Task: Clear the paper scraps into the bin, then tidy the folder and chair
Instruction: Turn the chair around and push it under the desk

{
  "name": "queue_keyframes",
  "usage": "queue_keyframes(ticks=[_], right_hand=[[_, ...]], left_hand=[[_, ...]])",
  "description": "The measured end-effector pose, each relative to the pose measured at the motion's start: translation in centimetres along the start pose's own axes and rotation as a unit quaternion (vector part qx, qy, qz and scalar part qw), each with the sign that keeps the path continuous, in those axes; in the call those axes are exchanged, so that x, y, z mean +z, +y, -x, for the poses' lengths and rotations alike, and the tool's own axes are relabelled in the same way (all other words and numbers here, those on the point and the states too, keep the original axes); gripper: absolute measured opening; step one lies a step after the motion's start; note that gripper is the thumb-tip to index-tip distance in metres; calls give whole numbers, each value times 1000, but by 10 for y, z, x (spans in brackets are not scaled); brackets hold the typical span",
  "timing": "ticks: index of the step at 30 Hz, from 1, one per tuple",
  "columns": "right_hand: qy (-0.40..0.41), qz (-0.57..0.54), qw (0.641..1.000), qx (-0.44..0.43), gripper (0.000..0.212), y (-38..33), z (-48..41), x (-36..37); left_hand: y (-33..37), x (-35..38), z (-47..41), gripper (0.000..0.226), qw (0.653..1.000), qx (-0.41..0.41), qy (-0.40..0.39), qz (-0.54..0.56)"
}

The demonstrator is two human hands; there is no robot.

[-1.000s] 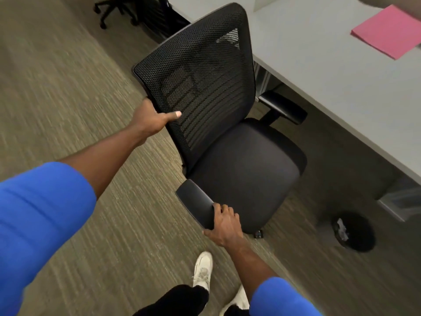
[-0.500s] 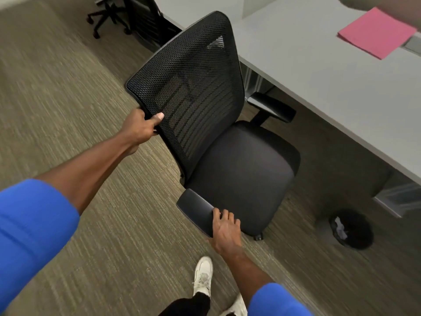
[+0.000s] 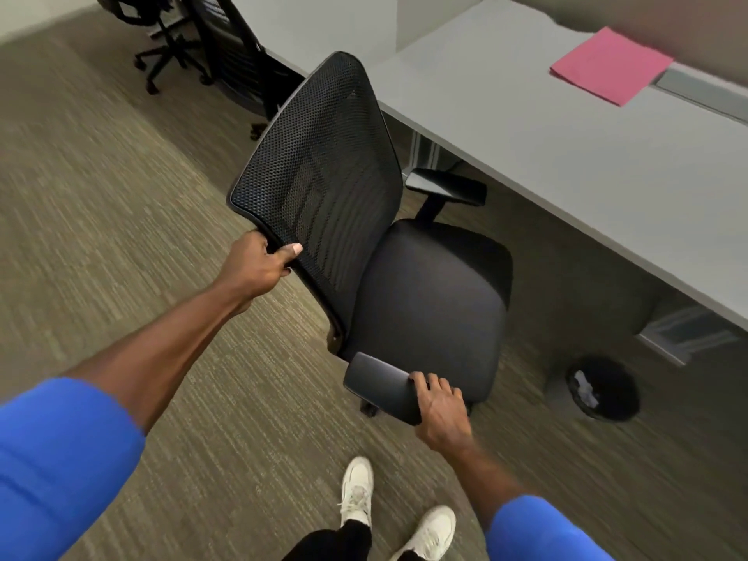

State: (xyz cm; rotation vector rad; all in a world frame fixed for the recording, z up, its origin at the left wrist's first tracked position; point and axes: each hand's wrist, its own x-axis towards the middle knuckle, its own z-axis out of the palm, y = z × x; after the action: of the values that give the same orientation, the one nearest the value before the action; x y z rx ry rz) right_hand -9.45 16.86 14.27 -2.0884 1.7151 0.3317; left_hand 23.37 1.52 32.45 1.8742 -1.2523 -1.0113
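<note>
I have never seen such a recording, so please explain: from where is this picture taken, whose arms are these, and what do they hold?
There is no machine here. A person wears a camera on the head, so you look down along their own arms in blue sleeves. The left hand grips the edge of the mesh back of a black office chair. The right hand holds its near armrest. On the grey desk lies a pink folder. A black bin with paper scraps inside stands on the carpet by the desk. Below are the person's white shoes.
</note>
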Motion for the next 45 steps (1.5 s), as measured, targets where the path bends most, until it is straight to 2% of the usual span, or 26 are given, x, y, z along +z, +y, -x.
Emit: queue_keyframes(ticks=[5, 12, 17, 22, 25, 30, 33, 35, 37, 40, 42, 45], right_hand=[[3, -3, 1000, -10, 74, 49, 18, -7], [4, 8, 999, -38, 66, 111, 40, -14], [-1, 2, 998, -56, 65, 154, 50, -14], [5, 18, 998, -55, 60, 196, 58, -12], [20, 35, 999, -30, 58, 215, 65, -10], [13, 63, 998, 18, 72, 229, 80, -4], [3, 21, 999, 25, 81, 215, 94, 0], [0, -23, 999, 24, 87, 198, 105, -1], [27, -103, 994, 32, 92, 177, 115, -7], [122, -242, 962, 22, 96, 140, 129, -29], [205, -294, 934, -6, 96, 114, 137, -47], [319, -327, 888, -46, 94, 75, 147, -80]], left_hand=[[-2, 29, 33, 25, 1000, 11, 13, -15], [6, 71, 84, 48, 999, 10, 34, -29], [17, 102, 117, 33, 997, 25, 52, -55], [32, 137, 149, 35, 989, 32, 90, -113], [42, 156, 166, 36, 988, 32, 86, -125], [50, 185, 190, 48, 985, 35, 87, -145], [52, 199, 205, 57, 985, 43, 75, -151], [51, 206, 215, 56, 988, 52, 53, -135], [48, 210, 223, 50, 994, 59, 13, -93], [42, 211, 231, 40, 991, 117, -23, -66], [39, 209, 234, 37, 986, 151, -44, -53], [37, 196, 231, 43, 985, 132, -114, -15]])
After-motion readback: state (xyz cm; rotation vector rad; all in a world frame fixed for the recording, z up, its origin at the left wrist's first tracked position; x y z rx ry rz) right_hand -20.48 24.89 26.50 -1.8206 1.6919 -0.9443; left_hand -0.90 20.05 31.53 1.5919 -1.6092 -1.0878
